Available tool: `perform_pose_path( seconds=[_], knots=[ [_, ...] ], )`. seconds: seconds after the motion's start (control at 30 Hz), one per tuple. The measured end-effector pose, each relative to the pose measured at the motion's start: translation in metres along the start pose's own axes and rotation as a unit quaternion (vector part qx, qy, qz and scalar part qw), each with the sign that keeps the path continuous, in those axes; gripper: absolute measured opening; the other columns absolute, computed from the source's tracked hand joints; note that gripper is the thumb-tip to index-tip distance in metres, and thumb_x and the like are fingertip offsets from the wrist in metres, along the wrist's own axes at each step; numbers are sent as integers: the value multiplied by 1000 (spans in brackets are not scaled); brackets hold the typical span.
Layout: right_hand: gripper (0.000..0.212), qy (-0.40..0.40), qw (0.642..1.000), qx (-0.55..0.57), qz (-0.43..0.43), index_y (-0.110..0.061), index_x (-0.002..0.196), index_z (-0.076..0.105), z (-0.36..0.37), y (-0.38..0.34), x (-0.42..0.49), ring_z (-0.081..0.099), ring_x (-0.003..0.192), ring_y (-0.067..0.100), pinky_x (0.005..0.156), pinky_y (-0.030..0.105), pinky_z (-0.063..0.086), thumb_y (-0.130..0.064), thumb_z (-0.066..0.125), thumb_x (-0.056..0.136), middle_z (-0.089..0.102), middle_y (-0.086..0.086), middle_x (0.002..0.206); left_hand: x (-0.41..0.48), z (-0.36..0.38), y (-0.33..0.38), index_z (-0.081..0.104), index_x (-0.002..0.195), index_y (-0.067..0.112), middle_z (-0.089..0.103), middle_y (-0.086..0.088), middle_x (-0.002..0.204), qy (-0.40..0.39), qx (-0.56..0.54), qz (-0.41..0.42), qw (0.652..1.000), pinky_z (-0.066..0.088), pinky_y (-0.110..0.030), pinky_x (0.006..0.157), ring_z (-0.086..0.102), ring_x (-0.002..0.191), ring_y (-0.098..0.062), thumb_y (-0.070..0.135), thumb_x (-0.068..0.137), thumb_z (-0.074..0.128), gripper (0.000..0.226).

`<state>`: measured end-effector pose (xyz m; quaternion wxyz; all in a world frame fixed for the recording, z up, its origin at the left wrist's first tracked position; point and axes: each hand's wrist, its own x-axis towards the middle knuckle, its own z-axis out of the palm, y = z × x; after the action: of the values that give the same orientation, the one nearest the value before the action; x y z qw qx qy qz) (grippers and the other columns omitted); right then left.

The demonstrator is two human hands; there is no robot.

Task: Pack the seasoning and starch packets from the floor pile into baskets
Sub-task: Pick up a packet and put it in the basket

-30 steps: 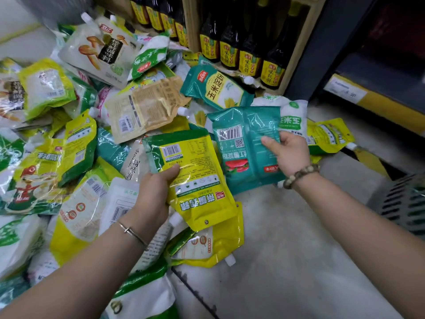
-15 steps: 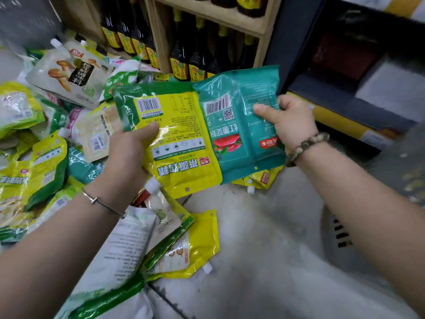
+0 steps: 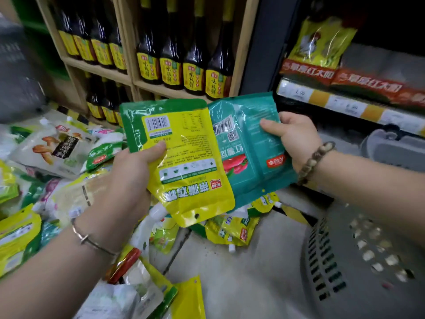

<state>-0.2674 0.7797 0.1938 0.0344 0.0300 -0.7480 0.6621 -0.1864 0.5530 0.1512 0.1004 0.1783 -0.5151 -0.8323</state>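
Head view: both hands are raised at centre frame, each holding one packet clear of the floor.

The left hand (image 3: pixel 128 180) pinches a yellow seasoning packet (image 3: pixel 184 162), thumb on its printed face, fingers hidden behind. The right hand (image 3: pixel 296 139) pinches a teal starch packet (image 3: pixel 253 153) the same way. The yellow packet's right edge overlaps the teal one's left edge.

The floor pile (image 3: pixel 57 169) fills the left of the frame. A grey perforated basket (image 3: pixel 322 261) sits at lower right, just below the right forearm.

Assessment: the step in hand appears to be the transfer to the basket. The film looks slick and each grip sits near one edge, so a firm pinch is advised. Recommend lowering both packets inside the rim before release and laying them flat so later ones stack. Letting go from height risks a miss.
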Motion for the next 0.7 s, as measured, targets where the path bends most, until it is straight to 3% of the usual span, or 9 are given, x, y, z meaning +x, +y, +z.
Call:
perform_pose_path(
  seconds=[0.13, 0.27, 0.37, 0.43, 0.53, 0.63, 0.7],
  knots=[
    [7, -4, 999, -28, -31, -11, 82, 66, -33, -22, -11, 70, 69, 21, 67, 36, 59, -12, 62, 88, 72, 8, 80, -11, 22, -2, 64, 109, 12, 74, -8, 94, -43, -17, 8, 999, 56, -39, 54, 72, 75, -27, 14, 84, 63, 25],
    [12, 18, 996, -9, -82, -16, 85, 66, -73, -45, -22, 71, 69, 16, 59, 29, 57, -10, 58, 91, 74, 0, 76, -19, 61, 5, 55, 126, 14, 71, -5, 107, -80, -46, 7, 996, 58, -44, 64, 72, 85, -25, 23, 69, 73, 60],
    [12, 55, 992, 20, -110, -14, 87, 63, -110, -65, -27, 70, 66, 13, 55, 25, 55, -8, 55, 91, 73, -2, 71, -28, 106, 13, 66, 93, 17, 75, 2, 81, -114, -38, 55, 991, 57, -30, 51, 72, 68, -14, 10, 86, 61, 11],
    [11, 81, 988, 22, -130, -14, 87, 62, -139, -79, -30, 70, 65, 11, 54, 24, 54, -8, 53, 92, 73, -3, 70, -38, 141, 17, 66, 86, 18, 74, 4, 75, -151, -38, 69, 985, 55, -27, 47, 71, 63, -11, 9, 89, 57, 13],
    [12, 126, 980, 19, -151, -12, 87, 61, -188, -93, -36, 69, 63, 10, 54, 24, 54, -7, 52, 92, 72, -3, 69, -50, 192, 19, 66, 94, 17, 75, 1, 81, -194, -16, 80, 978, 56, -31, 54, 72, 68, -15, 10, 89, 57, 12],
    [12, 178, 973, 10, -149, -11, 86, 61, -241, -99, -48, 68, 61, 9, 53, 23, 54, -6, 51, 93, 71, -3, 67, -66, 244, 9, 66, 94, 15, 74, -2, 82, -223, 14, 77, 972, 58, -46, 58, 72, 71, -23, 12, 91, 58, 9],
    [13, 207, 969, -2, -134, -12, 87, 62, -277, -97, -59, 68, 60, 9, 53, 23, 54, -7, 52, 92, 72, -3, 67, -80, 276, -3, 66, 95, 15, 74, -1, 76, -250, 28, 61, 966, 57, -41, 50, 71, 63, -21, 12, 92, 57, 9]
  ],
)
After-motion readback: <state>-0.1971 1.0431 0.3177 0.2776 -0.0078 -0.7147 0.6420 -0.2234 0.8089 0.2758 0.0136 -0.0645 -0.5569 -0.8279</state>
